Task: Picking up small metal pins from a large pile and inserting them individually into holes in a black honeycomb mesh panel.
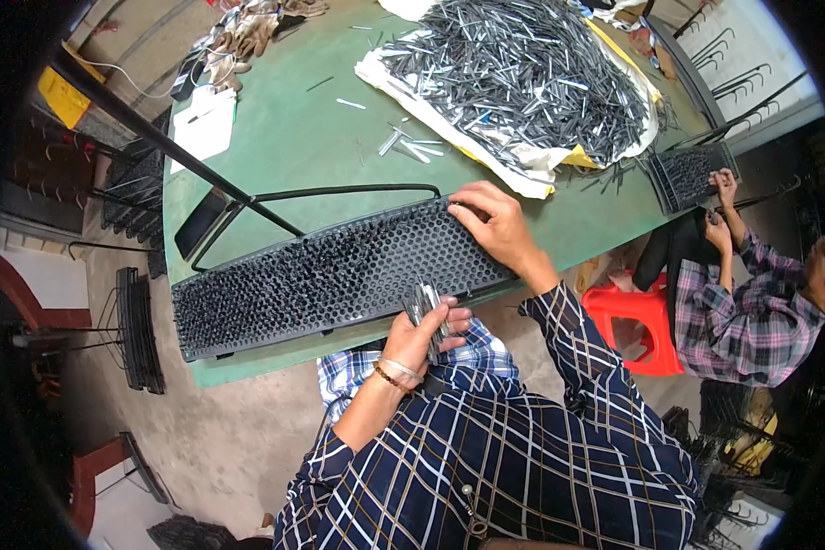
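A long black rack (403, 266) full of round holes lies slanted along the near edge of the table. Dark slim pieces (266, 284) stand upright across its left and middle holes; toward the right the bare hole pattern shows. My left hand (417, 344) is closed around a bundle of thin metal strips (426, 307), just in front of the rack's near edge. My right hand (495, 225) rests over the rack's far right corner, thumb and fingertips pinched together above the holes. Whatever sits between those fingertips is too small to make out.
Beyond the rack, a large heap of metal strips (532, 78) lies on a white sack (513, 174) on the green table (293, 119). Loose strips (412, 147) are scattered nearby. A black metal frame (165, 147) rises at left. A co-worker (738, 312) handles another rack (687, 174) at right.
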Demonstrator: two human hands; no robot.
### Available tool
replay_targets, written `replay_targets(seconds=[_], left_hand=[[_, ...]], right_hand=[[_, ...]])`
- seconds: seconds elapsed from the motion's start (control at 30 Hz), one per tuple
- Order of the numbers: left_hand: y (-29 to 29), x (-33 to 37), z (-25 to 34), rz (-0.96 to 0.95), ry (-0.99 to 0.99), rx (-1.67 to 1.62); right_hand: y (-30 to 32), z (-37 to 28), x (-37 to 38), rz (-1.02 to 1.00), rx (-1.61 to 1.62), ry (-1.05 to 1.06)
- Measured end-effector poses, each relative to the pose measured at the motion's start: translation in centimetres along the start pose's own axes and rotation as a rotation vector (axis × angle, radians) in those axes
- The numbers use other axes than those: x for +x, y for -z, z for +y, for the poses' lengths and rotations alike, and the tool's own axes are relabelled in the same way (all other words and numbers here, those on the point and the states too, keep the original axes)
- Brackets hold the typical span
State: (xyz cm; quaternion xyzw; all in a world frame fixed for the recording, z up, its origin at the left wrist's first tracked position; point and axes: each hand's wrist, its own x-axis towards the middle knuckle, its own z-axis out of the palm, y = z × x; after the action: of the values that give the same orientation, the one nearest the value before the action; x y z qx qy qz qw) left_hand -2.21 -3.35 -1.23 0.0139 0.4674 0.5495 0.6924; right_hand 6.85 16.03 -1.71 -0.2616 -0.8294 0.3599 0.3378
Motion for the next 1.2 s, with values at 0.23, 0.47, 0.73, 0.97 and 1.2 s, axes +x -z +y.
replay_targets(seconds=[0.23, 0.47, 0.73, 0.97, 1.2], left_hand=[[0.1, 0.0, -0.1, -0.027, 0.006, -0.007], [-0.1, -0.1, -0.2, -0.049, 0.013, 0.018], [-0.2, -0.2, -0.1, -0.054, 0.009, 0.023], [0.0, -0.2, -0.2, -0.071, 0.044, 0.016], [0.1, -0.1, -0.2, -0.085, 0.044, 0.024]], right_hand=[[-0.4, 0.6, -0.2, 0.103, -0.115, 0.093], [-0.6, 0.0, -0.5, 0.131, -0.231, 0.094], [-0.3, -0.3, -0.2, 0.146, -0.425, 0.180], [-0.4, -0.6, 0.0, 0.146, -0.501, 0.227], [-0.3, -0.5, -0.2, 0.064, -0.551, 0.212]])
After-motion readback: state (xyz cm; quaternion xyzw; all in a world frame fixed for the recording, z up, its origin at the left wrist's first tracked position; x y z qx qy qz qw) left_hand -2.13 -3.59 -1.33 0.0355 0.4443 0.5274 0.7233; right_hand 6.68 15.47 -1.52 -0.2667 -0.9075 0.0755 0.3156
